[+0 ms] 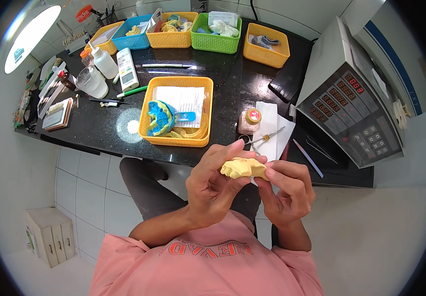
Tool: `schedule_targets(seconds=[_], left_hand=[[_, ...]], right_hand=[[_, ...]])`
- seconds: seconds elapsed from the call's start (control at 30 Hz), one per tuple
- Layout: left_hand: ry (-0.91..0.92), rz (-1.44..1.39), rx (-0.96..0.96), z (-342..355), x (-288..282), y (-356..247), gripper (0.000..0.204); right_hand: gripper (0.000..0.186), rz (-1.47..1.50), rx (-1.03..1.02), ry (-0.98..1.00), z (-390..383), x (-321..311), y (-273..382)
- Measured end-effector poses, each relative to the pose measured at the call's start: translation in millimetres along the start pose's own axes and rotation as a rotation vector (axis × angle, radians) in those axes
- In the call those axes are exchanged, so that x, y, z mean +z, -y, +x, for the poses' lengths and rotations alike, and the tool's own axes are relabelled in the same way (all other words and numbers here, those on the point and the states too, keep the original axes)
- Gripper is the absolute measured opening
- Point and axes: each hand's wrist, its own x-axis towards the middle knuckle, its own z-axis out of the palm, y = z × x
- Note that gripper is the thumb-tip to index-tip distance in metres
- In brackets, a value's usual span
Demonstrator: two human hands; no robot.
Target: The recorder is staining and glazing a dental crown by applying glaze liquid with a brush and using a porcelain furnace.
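Observation:
I hold a pale yellow plaster dental cast (242,167) in both hands above my lap, at the front edge of the black counter. My left hand (213,185) grips its left part with fingers and thumb. My right hand (287,192) pinches its right end between thumb and fingers. Beyond my hands lie white papers (281,138) with scissors (268,139) and a small jar (248,123) of pale pink material with a round lid. To the left of these, a yellow tray (176,140) holds a printed sheet (188,101) and a blue impression tray (161,118) with yellow-blue material.
The black counter (223,74) carries colored baskets (215,42) along the back, bottles (104,64) and pens at left, and slim tools (307,155) at right. A lamp (33,37) hangs upper left. A large machine with a keypad (371,140) stands right. A small cabinet (50,239) sits lower left.

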Motion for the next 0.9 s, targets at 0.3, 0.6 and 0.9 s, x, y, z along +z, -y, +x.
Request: schedule_targets(seconds=[0.3, 0.6, 0.9], left_hand=[[-0.037, -0.063, -0.113, 7, -3, -9, 0.054], [0.006, -0.058, -0.314, 9, -8, -14, 0.036], [-0.055, -0.111, -0.369, 12, -4, -15, 0.033]], right_hand=[[0.031, 0.267, 0.205, 0.041, -6, 1, 1], [0.041, 0.45, 0.359, -0.06, 3, 3, -2], [0.033, 0.185, 0.185, 0.036, 12, -5, -9]])
